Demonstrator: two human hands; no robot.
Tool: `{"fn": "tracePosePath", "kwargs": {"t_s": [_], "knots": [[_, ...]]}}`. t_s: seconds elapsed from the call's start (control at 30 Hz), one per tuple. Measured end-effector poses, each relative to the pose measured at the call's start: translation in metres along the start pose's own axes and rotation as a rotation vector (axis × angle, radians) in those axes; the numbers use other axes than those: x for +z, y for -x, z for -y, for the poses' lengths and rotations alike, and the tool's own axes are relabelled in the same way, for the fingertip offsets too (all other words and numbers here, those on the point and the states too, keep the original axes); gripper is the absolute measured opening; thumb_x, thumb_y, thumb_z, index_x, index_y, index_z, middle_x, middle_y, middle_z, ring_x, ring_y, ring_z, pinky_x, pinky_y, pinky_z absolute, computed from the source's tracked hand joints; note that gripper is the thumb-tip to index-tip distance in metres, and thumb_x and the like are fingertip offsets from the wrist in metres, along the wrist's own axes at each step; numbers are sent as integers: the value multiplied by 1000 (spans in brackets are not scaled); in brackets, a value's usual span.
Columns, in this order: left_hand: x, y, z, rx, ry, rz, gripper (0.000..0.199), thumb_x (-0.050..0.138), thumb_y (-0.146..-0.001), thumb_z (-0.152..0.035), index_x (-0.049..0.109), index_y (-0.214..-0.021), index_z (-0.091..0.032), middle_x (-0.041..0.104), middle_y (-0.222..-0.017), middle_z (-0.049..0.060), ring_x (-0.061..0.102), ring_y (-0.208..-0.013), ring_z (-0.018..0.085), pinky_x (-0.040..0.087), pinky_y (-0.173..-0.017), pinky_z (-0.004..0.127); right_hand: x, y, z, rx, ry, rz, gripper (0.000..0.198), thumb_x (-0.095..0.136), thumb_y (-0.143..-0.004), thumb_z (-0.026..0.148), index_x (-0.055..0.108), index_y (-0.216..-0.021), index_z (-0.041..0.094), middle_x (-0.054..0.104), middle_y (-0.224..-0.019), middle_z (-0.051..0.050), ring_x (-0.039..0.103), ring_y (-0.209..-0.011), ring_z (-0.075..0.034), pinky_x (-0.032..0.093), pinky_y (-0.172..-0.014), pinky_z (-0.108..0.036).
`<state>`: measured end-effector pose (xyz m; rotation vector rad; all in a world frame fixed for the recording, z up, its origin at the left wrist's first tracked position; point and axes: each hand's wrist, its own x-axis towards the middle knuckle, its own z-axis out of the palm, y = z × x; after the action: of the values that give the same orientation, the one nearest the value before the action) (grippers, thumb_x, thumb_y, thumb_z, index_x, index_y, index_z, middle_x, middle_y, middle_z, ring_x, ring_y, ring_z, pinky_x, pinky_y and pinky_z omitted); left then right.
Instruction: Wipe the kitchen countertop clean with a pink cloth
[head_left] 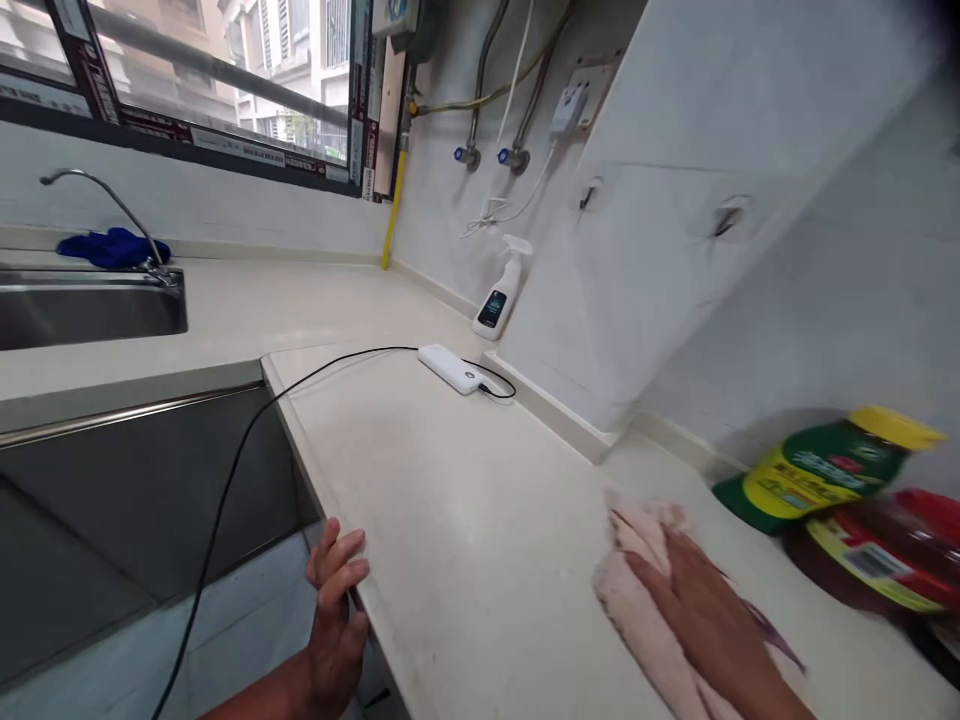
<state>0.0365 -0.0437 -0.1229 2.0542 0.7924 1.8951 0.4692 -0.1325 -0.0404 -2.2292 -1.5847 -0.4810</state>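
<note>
My right hand presses down on a pale pink cloth spread on the white countertop, at the lower right. The cloth bunches up ahead of the fingers and hangs out on both sides of the hand; part of it is hidden beneath. At the counter's front edge, my left hand rests with fingers loosely bent and apart, holding nothing. A green bottle with a yellow cap and a red-lidded jar stand just right of the cloth, slightly blurred.
A white power bank lies near the wall corner, with a black cable trailing over the counter edge. Behind it stands a white spray bottle. A steel sink, faucet and blue cloth are at the left.
</note>
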Motion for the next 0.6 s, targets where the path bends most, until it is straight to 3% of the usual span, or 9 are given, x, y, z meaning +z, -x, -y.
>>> {"fn": "tracePosePath", "kwargs": {"t_s": [0.1,0.23,0.4,0.5,0.6], "knots": [[-10,3,-2,17,-43,77,38,34,-105,-28,42,-142,-28,40,-153,4,16,-155,26,19,-126,43,35,-50,56,-62,-46,85,43,62,-98,47,56,-131,20,54,-135,-11,56,-117,-27,52,-99,-51],[-26,10,-3,5,-121,169,42,34,-105,-28,40,-146,-26,41,-155,8,19,-154,30,25,-123,50,52,-100,131,-123,-110,149,42,65,-98,43,56,-131,19,54,-135,-11,57,-116,-28,52,-98,-50],[-55,11,-16,-85,-158,377,50,44,-102,-30,35,-151,-25,42,-156,14,19,-154,32,31,-119,52,47,-102,226,-178,-197,244,44,65,-97,43,55,-133,19,52,-138,-12,55,-120,-29,50,-101,-53],[-84,16,-29,-283,-114,432,54,44,-101,-35,33,-154,-28,35,-161,15,24,-153,32,34,-117,54,30,-75,287,-237,-246,306,44,64,-97,43,55,-134,20,51,-139,-11,54,-121,-29,49,-102,-54],[-122,24,-38,-771,-71,473,53,45,-98,-48,42,-148,-30,43,-157,13,38,-147,30,36,-118,48,3,-41,341,-310,-276,356,47,63,-98,47,54,-135,20,49,-143,-10,51,-126,-32,45,-106,-56]]}}
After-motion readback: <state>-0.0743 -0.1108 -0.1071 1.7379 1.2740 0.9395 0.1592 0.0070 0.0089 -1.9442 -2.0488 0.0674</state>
